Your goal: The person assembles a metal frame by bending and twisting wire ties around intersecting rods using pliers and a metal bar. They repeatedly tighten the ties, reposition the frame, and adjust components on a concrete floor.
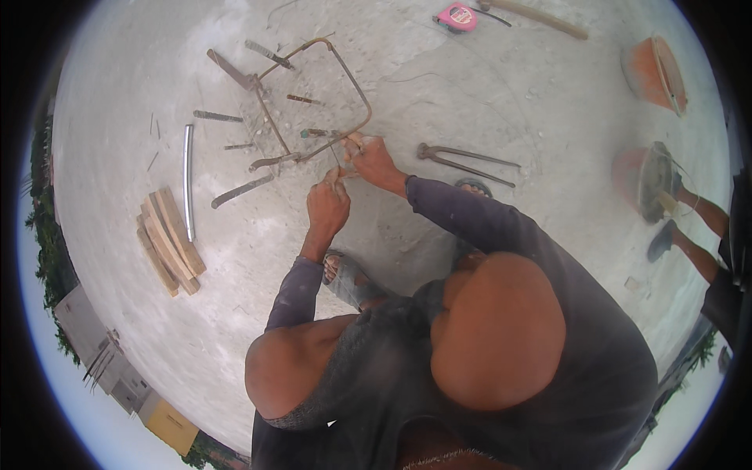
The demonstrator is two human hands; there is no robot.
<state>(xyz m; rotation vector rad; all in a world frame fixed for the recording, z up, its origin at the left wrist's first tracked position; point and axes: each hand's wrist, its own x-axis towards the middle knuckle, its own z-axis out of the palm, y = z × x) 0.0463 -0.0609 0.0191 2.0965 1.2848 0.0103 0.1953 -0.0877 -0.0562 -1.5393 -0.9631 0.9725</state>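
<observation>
A rusty rod bent into a four-sided frame (350, 69) lies on the concrete in front of me. My left hand (329, 205) is closed in a pinch just below the frame's near side, on a thin wire (335, 154) that runs up toward the rod. Close by, my right hand (374, 163) has its fingers curled together at the frame's near right corner; what they grip is hidden. Short ribbed steel bars (243, 190) lie around the frame, some touching it. A small piece with a green end (307, 134) rests inside it, near my right fingertips. Pincers (462, 157) lie with jaws apart to the right.
On the left are a shiny metal tube (188, 184) and a stack of wooden strips (168, 243). A pink tape measure (457, 18) and a wooden-handled tool (540, 17) lie at the far side. Two orange buckets (658, 74) stand at right, near another person's legs (693, 243).
</observation>
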